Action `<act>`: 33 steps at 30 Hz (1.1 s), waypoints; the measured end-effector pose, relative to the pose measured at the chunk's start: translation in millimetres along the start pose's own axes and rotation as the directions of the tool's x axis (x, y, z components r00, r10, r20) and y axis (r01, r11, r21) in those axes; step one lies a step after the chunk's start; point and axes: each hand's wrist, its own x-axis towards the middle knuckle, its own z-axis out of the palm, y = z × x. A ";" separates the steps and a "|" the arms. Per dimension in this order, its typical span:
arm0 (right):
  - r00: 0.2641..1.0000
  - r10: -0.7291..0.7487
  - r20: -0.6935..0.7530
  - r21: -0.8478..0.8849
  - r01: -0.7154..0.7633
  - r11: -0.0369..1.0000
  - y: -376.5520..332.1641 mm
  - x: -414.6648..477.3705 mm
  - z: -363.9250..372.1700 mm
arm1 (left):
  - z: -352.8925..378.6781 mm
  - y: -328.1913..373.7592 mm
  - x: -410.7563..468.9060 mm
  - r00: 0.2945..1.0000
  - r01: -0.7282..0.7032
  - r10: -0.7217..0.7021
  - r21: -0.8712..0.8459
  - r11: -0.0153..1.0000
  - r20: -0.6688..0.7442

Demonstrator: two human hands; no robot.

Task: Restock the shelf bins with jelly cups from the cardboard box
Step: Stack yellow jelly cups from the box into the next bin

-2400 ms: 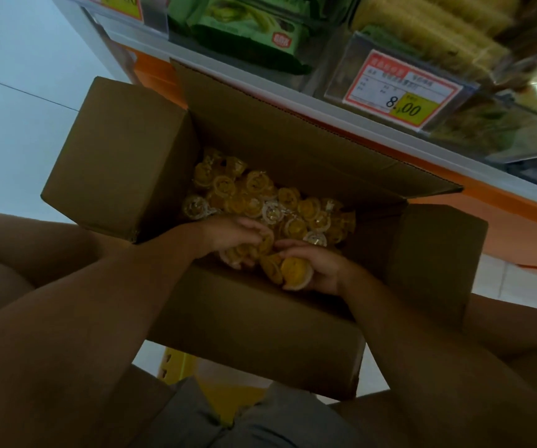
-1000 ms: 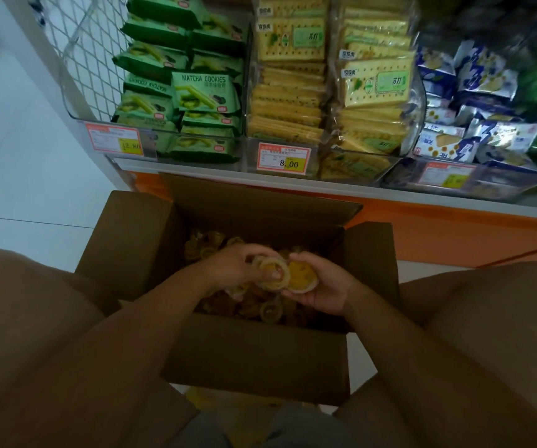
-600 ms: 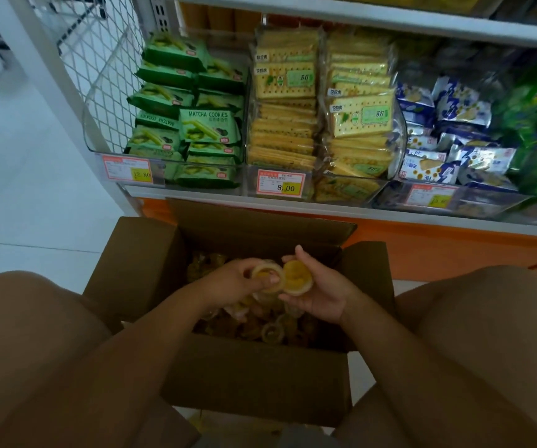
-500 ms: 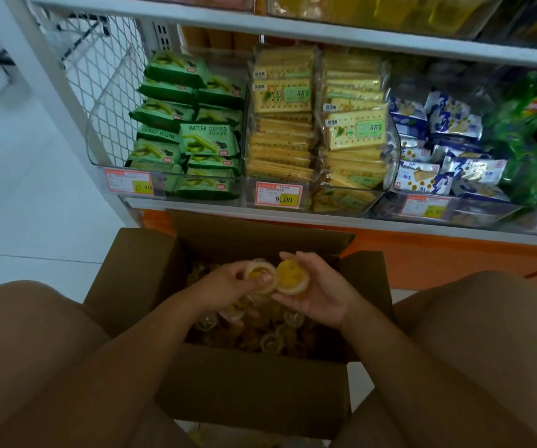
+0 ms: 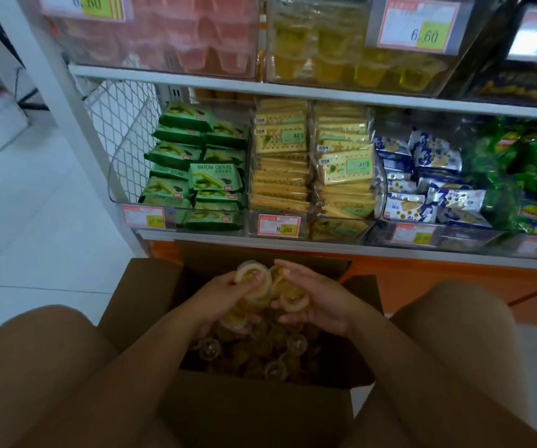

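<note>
Left hand point(image 5: 225, 292) curled round a clutch of jelly cups point(image 5: 253, 277): small round tubs of clear plastic, yellow gel inside, pale rims. Right hand point(image 5: 320, 302) cupped against the same clutch, fingers bent round one tub. Just below, more tubs heaped loose in an open cardboard box point(image 5: 254, 412), brown and matte. Toward 1 o'clock, a clear plastic bin point(image 5: 351, 63) of yellow cups, price tag point(image 5: 422, 27) reading "6.60". At 11 o'clock, glossy green packs point(image 5: 213, 176) printed "MATCHA COOKIES".

White tiled floor point(image 5: 34, 221) carries the open box point(image 5: 254, 415) — just before the shelf point(image 5: 325, 248), which bears clear bins point(image 5: 116, 189) of cookies point(image 5: 196, 176) and crackers point(image 5: 312, 169).
</note>
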 end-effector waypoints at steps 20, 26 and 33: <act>0.793 -0.608 0.037 -0.673 0.470 0.571 -238.2 -141.0 80.0 | -0.8 249.4 -114.5 0.832 -0.538 0.551 0.145 0.830 -0.068; 0.798 -0.600 0.056 -0.969 0.187 0.159 -387.9 -182.8 65.4 | -19.9 341.6 -135.3 0.673 -0.674 0.732 0.323 0.665 -0.104; 0.922 -0.151 -0.357 -0.887 -0.385 -0.254 -456.1 -111.5 70.5 | -49.3 380.0 -113.3 0.632 -0.619 0.757 0.480 0.622 -0.166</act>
